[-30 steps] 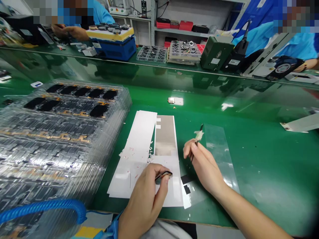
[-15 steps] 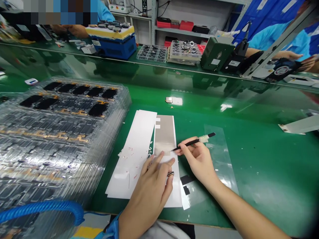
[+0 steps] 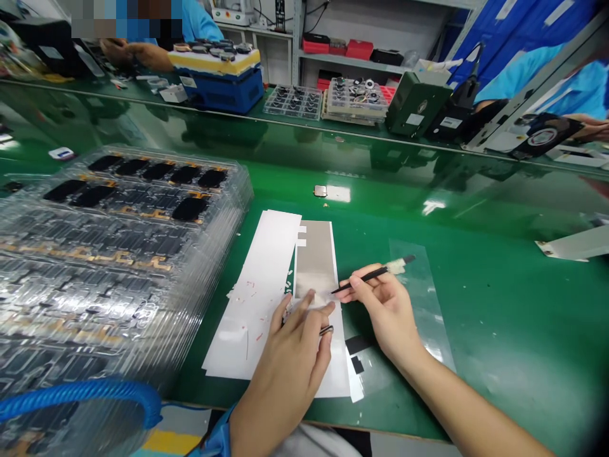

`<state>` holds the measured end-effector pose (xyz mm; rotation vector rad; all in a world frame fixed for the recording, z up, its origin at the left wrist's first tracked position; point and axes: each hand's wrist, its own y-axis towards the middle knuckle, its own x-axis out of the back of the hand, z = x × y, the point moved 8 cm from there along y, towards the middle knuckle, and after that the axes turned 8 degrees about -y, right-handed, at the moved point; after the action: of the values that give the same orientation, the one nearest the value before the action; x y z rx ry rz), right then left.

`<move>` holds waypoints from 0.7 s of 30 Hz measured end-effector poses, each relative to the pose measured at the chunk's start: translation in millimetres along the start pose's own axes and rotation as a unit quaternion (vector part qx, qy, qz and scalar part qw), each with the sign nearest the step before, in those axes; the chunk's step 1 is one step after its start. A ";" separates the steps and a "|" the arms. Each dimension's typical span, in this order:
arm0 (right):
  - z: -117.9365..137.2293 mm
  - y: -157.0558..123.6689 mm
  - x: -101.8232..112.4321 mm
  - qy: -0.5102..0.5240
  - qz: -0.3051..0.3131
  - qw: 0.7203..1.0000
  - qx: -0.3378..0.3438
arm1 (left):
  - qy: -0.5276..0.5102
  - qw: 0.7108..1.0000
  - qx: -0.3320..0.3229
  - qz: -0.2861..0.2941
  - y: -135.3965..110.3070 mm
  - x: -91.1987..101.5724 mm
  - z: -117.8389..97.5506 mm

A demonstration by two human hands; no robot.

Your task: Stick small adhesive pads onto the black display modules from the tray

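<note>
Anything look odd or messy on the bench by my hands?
Yes: small white and pink scraps are scattered over the white sheet beside the left hand, and a tuft of white fluff clings to the black tool in the right hand.

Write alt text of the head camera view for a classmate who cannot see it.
Two bare hands work on white sheets on a green workbench. The right hand holds slim black tweezers toward a grey film strip; the left hand pinches a small dark tool. Stacked clear trays of dark parts fill the left.
</note>
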<state>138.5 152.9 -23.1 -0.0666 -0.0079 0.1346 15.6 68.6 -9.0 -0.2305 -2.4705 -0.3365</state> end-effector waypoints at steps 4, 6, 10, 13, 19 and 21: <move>18.9 -13.3 5.8 0.074 -0.011 0.997 0.035 | -0.149 0.984 0.079 -0.064 -4.7 11.5 11.1; 27.4 -23.8 3.7 0.089 0.000 0.994 0.060 | -0.271 0.948 0.147 -0.077 -8.1 10.0 18.5; 35.3 -42.6 1.0 0.061 -0.021 0.993 0.097 | -0.472 0.856 0.191 -0.093 -8.9 1.8 14.7; 35.6 -48.7 -0.6 0.045 -0.042 0.992 0.106 | -0.539 0.814 0.191 -0.105 -7.3 -1.3 9.5; 34.8 -48.0 -2.5 0.037 -0.055 0.992 0.106 | -0.566 0.796 0.194 -0.095 -6.9 -7.1 8.9; 35.5 -47.1 -2.3 0.036 -0.059 0.992 0.109 | -0.557 0.803 0.189 -0.093 -6.3 -8.1 8.8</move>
<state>142.1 108.3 15.5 0.1469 0.0738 0.0145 15.5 64.4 -22.0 0.0187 -3.6614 0.3596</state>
